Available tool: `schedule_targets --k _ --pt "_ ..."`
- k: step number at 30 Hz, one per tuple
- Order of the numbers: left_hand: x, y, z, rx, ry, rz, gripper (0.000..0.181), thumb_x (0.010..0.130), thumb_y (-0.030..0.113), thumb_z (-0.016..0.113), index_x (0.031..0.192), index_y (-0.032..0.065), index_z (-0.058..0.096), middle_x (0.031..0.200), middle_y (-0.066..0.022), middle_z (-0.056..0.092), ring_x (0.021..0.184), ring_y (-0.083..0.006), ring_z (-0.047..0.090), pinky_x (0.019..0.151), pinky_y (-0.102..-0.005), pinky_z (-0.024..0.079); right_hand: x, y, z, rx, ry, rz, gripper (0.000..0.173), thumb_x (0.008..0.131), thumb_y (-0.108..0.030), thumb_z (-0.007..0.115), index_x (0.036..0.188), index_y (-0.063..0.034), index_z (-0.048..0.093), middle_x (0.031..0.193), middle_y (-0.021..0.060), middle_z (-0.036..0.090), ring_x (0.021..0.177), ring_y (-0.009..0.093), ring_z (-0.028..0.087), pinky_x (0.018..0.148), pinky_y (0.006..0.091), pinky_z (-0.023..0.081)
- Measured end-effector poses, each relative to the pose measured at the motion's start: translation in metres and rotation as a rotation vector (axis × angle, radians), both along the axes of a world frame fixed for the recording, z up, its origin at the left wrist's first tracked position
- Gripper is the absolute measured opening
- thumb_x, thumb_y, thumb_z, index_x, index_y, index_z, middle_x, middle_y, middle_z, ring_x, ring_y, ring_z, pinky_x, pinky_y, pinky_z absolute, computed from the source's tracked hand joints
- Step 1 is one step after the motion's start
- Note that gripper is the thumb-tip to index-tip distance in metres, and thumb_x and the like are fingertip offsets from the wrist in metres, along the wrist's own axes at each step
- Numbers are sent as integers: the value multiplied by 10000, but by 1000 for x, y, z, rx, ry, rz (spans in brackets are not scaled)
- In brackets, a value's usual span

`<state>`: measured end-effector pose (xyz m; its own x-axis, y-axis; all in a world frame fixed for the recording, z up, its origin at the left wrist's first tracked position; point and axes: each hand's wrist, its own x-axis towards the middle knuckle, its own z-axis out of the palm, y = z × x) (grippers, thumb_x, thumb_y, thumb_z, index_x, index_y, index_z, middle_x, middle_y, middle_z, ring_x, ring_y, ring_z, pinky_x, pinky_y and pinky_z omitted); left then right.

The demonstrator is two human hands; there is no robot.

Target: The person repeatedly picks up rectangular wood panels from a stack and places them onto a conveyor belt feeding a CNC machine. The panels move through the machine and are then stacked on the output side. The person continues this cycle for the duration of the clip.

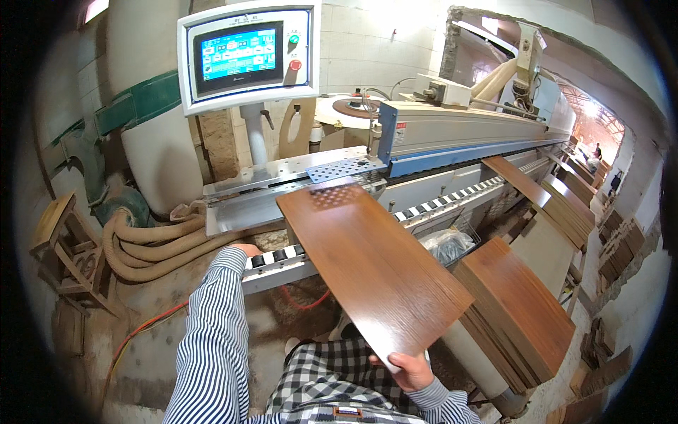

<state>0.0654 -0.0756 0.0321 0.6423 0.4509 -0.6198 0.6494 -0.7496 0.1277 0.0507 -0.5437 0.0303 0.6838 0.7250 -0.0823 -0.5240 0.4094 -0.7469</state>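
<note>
A brown wood-grain panel lies slantwise across the roller rail of an edge banding machine, its far end at the perforated blue plate. My right hand grips the panel's near corner, thumb on top and fingers underneath. My left hand is at the left end of the roller rail, apart from the panel; its fingers are mostly hidden by the cuff and rail, so its hold cannot be told.
A stack of brown panels stands at the right, more panels beyond it. A control screen stands above the machine's left end. Ribbed hoses and a wooden stool are at the left. A red hose crosses the floor.
</note>
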Motion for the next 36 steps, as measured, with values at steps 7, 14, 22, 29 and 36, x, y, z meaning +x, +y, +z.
schedule_targets --k 7,14,22,29,36 --pt "1 1 -1 -27 3 35 481 897 440 386 1226 110 507 1302 -58 458 1173 -276 444 962 -407 352 -4 59 7 -302 -150 484 199 860 -176 555 894 20 553 708 80 606 553 124 583 537 229 478" --pt "-3 -11 12 28 24 2 469 926 361 336 1244 39 461 1313 -70 443 1165 -269 441 954 -391 359 -2 62 5 -371 -98 367 210 848 -218 592 826 -11 560 575 38 559 424 89 491 402 195 395" --pt "1 -5 8 14 13 6 461 914 353 349 1219 31 474 1286 -75 461 1143 -271 455 941 -390 365 2 57 6 -284 -35 204 253 839 -201 606 941 17 531 682 44 569 475 70 526 395 159 415" --pt "4 -1 3 17 8 1 454 902 347 360 1196 25 485 1262 -80 478 1123 -273 467 930 -388 371 27 39 3 -301 -51 15 207 855 -186 568 893 18 565 601 58 597 400 78 516 362 160 411" --pt "4 3 -1 18 -4 4 447 891 340 370 1174 18 497 1238 -85 494 1104 -275 479 918 -387 377 64 15 -3 -301 -107 -151 251 849 -256 587 794 -12 585 574 25 563 404 62 472 382 158 398"
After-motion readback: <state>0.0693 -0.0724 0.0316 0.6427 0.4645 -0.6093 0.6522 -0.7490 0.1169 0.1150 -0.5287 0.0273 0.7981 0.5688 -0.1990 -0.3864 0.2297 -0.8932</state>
